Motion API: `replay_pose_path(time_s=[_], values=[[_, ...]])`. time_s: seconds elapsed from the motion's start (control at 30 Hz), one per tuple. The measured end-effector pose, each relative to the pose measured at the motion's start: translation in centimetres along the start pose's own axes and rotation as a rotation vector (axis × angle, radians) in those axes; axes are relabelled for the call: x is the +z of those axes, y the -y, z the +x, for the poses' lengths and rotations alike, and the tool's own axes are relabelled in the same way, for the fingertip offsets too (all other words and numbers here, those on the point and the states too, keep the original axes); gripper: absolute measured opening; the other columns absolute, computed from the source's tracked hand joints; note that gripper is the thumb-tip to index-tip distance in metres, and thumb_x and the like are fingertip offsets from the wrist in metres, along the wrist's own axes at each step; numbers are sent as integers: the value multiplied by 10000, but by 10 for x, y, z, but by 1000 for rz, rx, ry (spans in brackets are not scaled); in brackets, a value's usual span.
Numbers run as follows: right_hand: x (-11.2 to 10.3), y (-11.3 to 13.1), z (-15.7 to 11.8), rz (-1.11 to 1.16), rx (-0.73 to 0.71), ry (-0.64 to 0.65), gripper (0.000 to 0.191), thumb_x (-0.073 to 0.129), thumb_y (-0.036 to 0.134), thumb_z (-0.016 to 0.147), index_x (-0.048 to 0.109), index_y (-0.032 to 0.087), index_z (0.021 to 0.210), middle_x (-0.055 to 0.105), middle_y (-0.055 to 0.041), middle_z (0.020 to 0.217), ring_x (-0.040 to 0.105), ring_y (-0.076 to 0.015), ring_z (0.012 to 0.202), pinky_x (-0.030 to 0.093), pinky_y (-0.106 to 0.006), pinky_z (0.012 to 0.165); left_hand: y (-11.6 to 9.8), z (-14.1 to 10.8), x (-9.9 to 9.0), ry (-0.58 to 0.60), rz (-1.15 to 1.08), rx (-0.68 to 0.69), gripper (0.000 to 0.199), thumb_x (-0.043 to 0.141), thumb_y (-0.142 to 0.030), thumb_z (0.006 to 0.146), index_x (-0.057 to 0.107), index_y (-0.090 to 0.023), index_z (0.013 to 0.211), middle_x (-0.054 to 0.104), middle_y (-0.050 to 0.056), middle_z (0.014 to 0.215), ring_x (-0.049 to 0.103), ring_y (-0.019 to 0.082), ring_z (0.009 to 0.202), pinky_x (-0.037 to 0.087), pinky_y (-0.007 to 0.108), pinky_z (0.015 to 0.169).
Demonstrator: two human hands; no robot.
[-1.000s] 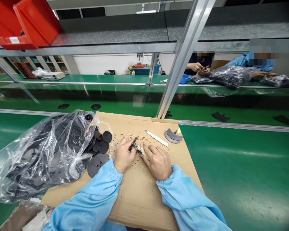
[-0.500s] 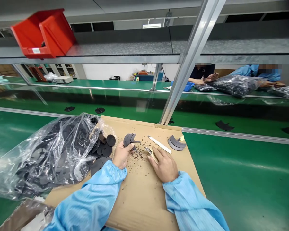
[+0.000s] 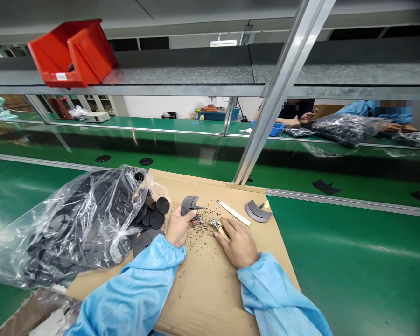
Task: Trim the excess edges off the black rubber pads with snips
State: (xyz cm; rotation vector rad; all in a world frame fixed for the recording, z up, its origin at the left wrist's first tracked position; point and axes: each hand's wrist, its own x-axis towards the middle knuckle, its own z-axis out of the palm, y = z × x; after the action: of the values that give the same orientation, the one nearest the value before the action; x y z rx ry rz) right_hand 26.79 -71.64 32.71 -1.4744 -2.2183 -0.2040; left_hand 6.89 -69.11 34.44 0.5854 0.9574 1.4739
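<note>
Between the thumb and fingers of my left hand [image 3: 177, 227] is a dark grey curved plastic part [image 3: 189, 205], with a thin stem pointing right. My right hand [image 3: 238, 242] is closed around a pair of cutting pliers [image 3: 218, 227] with pale handles; their metal jaws point up and left, a short way right of the part and apart from it. Small black scraps [image 3: 199, 236] lie scattered on the cardboard sheet [image 3: 210, 289] beneath both hands. Beyond my right hand lies a flat white strip [image 3: 233, 213], and right of it several stacked curved parts [image 3: 257, 211].
A clear plastic bag [image 3: 80, 228] full of dark parts lies at the left, round black discs [image 3: 156, 219] spilling from its mouth. A metal post [image 3: 283, 93] rises behind the cardboard. An orange-red bin [image 3: 73, 53] stands on the upper shelf. Two people sit across the bench.
The whole view has shifted slightly down and to the right. Both hands keep their grips, and the pliers stay near the curved part with little visible movement.
</note>
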Motion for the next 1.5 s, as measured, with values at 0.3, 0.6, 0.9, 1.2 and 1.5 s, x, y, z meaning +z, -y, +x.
replay_pose_path(time_s=[0.3, 0.6, 0.9, 1.2, 1.5], values=[[2, 0, -1, 10, 3, 14, 413, 618, 384, 879, 593, 163, 1227, 638, -109, 1191, 580, -268, 1092, 454, -413, 942, -1, 0, -1, 27, -42, -48, 473, 897, -296, 484, 645, -114, 842, 666, 26, 736, 582, 98, 613, 482, 224, 571], [-1, 2, 0, 10, 12, 44, 415, 639, 374, 873, 602, 149, 1219, 637, -114, 1192, 576, -273, 1101, 456, -419, 950, 0, 0, -2, 31, -59, -76, 403, 886, -253, 528, 648, -119, 824, 662, 19, 735, 598, 100, 630, 494, 218, 579], [-4, 3, 0, 2, 8, 52, 389, 656, 361, 860, 611, 156, 1188, 644, -102, 1178, 577, -262, 1099, 449, -410, 947, 2, 3, -4, 4, -57, -81, 372, 879, -234, 542, 633, -122, 797, 654, 14, 717, 599, 93, 617, 501, 207, 568], [-6, 1, 3, -2, -38, 47, 329, 582, 359, 898, 622, 170, 1165, 649, -108, 1167, 589, -256, 1082, 460, -433, 932, 3, 3, -3, 27, -52, -52, 384, 864, -224, 549, 641, -119, 844, 665, 34, 758, 596, 105, 631, 494, 228, 578], [-37, 45, 14, 195, -135, -319, 294, 538, 281, 929, 603, 249, 1214, 664, -112, 1096, 611, -285, 1027, 470, -472, 944, 3, -4, 8, 61, 202, 153, 292, 715, -85, 722, 656, -87, 1008, 702, 79, 944, 630, 174, 838, 521, 282, 753]])
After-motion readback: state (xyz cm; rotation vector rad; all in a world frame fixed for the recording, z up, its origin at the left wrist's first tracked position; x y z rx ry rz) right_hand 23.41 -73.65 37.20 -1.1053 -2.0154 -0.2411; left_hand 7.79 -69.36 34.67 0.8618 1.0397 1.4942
